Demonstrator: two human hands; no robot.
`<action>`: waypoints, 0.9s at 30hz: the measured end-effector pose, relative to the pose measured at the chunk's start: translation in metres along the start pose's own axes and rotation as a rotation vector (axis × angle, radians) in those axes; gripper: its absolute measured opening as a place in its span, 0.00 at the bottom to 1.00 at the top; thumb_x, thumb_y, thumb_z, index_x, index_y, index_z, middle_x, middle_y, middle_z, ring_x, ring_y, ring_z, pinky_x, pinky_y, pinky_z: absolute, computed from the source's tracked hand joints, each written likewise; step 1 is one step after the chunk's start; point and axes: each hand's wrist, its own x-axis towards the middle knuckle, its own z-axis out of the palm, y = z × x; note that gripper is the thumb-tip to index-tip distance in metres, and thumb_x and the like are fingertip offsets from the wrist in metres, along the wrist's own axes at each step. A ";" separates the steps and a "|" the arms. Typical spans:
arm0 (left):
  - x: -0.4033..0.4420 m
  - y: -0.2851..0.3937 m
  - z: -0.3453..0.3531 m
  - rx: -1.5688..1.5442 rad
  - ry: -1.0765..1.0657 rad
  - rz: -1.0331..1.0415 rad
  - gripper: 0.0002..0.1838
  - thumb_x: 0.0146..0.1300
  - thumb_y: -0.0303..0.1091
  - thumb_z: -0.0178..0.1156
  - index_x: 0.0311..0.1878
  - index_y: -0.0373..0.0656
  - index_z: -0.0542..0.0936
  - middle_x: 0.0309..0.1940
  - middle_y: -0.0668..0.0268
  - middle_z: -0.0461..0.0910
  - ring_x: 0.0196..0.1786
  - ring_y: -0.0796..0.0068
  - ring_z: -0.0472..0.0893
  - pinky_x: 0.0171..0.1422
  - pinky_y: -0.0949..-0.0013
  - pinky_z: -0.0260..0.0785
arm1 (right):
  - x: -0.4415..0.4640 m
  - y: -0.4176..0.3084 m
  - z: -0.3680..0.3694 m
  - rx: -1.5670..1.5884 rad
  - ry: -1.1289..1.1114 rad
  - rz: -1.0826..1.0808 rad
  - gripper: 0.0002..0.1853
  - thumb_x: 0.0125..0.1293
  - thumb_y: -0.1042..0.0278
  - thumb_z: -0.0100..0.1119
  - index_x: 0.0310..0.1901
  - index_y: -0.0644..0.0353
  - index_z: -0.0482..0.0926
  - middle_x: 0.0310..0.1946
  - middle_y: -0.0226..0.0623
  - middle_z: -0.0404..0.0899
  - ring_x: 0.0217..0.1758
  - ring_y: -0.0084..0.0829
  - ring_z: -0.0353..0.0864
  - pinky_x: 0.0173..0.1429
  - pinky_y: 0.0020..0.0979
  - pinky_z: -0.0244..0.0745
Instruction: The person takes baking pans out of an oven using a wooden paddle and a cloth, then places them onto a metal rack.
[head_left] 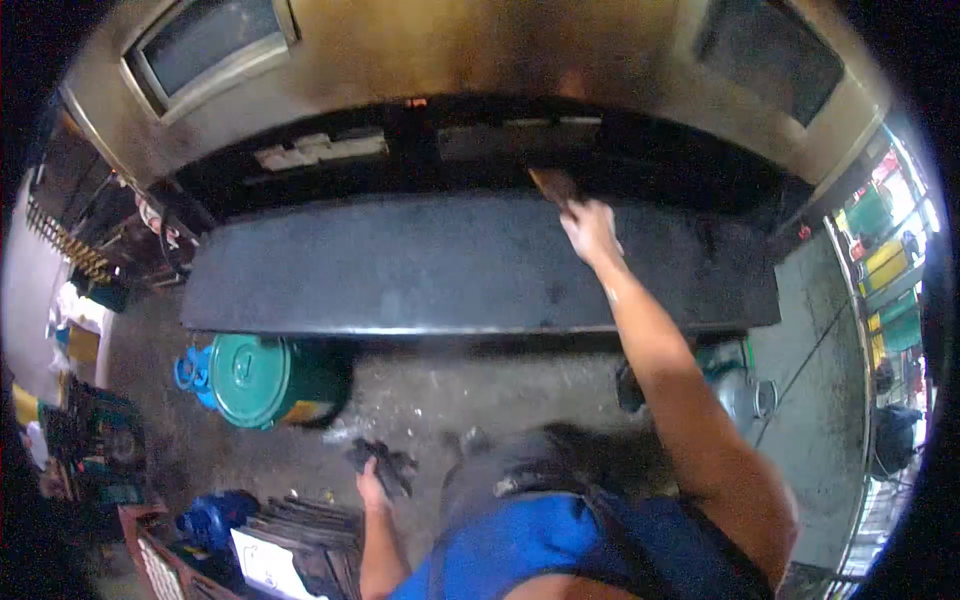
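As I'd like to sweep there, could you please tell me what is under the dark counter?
A green lidded drum pokes out toward the left, a silvery metal container toward the right. The dark counter hides whatever lies deeper.

We wore one bright blue top (540, 537). Across it, we had one dark strap (612, 530). Our forearms (645, 325) were bare.

Green bin lid (250, 381), blue shirt (527, 545), dark grey counter (430, 262), brownish-gold panel (480, 50)
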 end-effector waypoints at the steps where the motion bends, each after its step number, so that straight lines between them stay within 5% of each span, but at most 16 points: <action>1: -0.009 0.012 0.019 0.076 0.027 -0.005 0.23 0.61 0.37 0.63 0.57 0.37 0.75 0.45 0.59 0.80 0.43 0.62 0.81 0.47 0.60 0.74 | 0.010 -0.004 0.012 -0.070 0.177 -0.097 0.18 0.66 0.57 0.58 0.54 0.53 0.82 0.42 0.50 0.79 0.50 0.51 0.75 0.55 0.49 0.70; 5: -0.047 0.034 0.059 0.138 0.070 0.028 0.19 0.65 0.41 0.57 0.50 0.35 0.79 0.39 0.59 0.82 0.39 0.62 0.82 0.45 0.60 0.76 | -0.011 -0.028 -0.010 0.003 0.128 0.044 0.18 0.66 0.55 0.59 0.56 0.49 0.82 0.50 0.53 0.75 0.55 0.55 0.71 0.58 0.52 0.71; 9: -0.045 -0.009 0.042 0.087 0.004 0.037 0.23 0.61 0.39 0.64 0.57 0.39 0.76 0.44 0.58 0.80 0.42 0.61 0.81 0.44 0.58 0.75 | -0.029 -0.026 -0.020 0.006 0.076 0.044 0.20 0.67 0.55 0.59 0.59 0.49 0.79 0.51 0.52 0.74 0.59 0.53 0.69 0.61 0.51 0.71; 11: -0.075 -0.015 0.060 0.089 -0.012 0.114 0.18 0.67 0.40 0.56 0.51 0.36 0.78 0.42 0.60 0.82 0.40 0.64 0.82 0.48 0.62 0.75 | -0.047 -0.024 -0.025 0.024 0.068 0.046 0.20 0.67 0.55 0.58 0.59 0.49 0.79 0.52 0.52 0.73 0.60 0.53 0.68 0.61 0.51 0.71; 17: -0.123 -0.040 0.100 -0.003 -0.062 0.121 0.20 0.68 0.42 0.56 0.54 0.36 0.78 0.44 0.60 0.82 0.44 0.64 0.81 0.50 0.60 0.74 | -0.121 0.004 -0.038 0.106 0.107 -0.013 0.21 0.68 0.56 0.58 0.61 0.52 0.76 0.57 0.52 0.68 0.61 0.54 0.64 0.62 0.51 0.69; 22: -0.158 0.005 0.163 0.025 -0.128 0.203 0.22 0.65 0.40 0.62 0.58 0.38 0.75 0.46 0.61 0.81 0.44 0.62 0.82 0.49 0.58 0.76 | -0.224 0.026 -0.062 0.129 0.122 -0.056 0.22 0.67 0.59 0.59 0.61 0.53 0.77 0.61 0.53 0.68 0.61 0.53 0.66 0.64 0.49 0.66; 27: -0.165 0.099 0.255 0.213 -0.309 0.548 0.20 0.67 0.39 0.61 0.58 0.39 0.75 0.47 0.63 0.80 0.47 0.71 0.79 0.51 0.63 0.73 | -0.303 0.055 -0.089 0.104 0.073 -0.094 0.22 0.66 0.61 0.61 0.61 0.55 0.77 0.61 0.53 0.67 0.61 0.53 0.65 0.63 0.49 0.67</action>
